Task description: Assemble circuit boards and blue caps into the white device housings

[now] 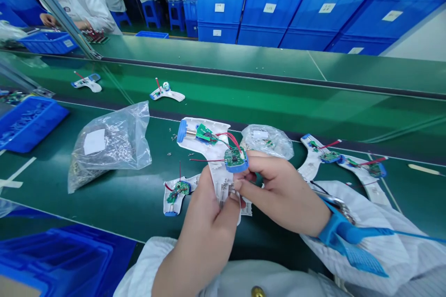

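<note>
My left hand grips the handle of a white plastic shell half, held up over the green table. The shell carries a blue-capped motor, a small green board and red wires. My right hand pinches a round green circuit board in a blue ring at the shell's right side. A blue wrist strap circles my right wrist. One similar shell half lies on the table just left of my hands.
A clear bag of small metal parts lies to the left, a smaller bag behind my right hand. More shell halves lie at right. Two assemblies sit on the conveyor. Blue bins stand at left; blue crates and other workers behind.
</note>
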`<state>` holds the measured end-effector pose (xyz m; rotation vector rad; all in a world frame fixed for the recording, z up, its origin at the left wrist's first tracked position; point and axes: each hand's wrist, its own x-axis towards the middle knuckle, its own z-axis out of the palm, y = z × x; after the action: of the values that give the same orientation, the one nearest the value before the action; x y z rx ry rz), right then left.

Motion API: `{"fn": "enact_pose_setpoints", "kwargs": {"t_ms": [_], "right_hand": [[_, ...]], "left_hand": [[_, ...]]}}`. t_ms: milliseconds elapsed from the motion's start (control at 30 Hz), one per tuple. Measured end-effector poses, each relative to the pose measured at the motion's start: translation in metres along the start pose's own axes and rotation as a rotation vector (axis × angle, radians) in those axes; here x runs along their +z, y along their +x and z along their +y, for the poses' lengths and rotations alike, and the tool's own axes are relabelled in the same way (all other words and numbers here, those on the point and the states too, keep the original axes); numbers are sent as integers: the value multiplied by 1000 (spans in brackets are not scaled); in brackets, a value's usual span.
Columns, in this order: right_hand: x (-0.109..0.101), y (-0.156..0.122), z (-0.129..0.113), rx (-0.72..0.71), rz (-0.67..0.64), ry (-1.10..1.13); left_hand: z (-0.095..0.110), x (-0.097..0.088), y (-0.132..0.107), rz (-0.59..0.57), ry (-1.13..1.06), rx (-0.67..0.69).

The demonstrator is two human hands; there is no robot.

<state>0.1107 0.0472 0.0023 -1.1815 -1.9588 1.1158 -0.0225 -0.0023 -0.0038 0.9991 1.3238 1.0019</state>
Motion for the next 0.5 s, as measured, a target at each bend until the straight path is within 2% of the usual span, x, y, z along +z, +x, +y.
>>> {"fn": "enact_pose_setpoints", "kwargs": {"t_ms": [100, 200, 267, 300, 367, 433, 500], "right_hand": [[1, 2, 1, 33, 11, -13], [1, 4, 4, 134, -57, 91], [2, 3, 7, 203, -99, 184], [2, 2, 8, 207, -76, 202], [3, -1, 11, 106, 65, 130], [3, -5, 13, -115, 239, -31], [2, -10, 14, -326, 307, -160]], "left_hand": [[1, 1, 1, 0, -13, 35], [2, 5, 1, 64, -28, 84], [1, 7, 1, 90, -58, 61], [0, 8, 1, 92, -91, 27], [-2, 10, 1, 81, -195, -58], [-4, 11, 1, 60, -317, -137], [-5, 11, -1, 36, -399, -191]]}}
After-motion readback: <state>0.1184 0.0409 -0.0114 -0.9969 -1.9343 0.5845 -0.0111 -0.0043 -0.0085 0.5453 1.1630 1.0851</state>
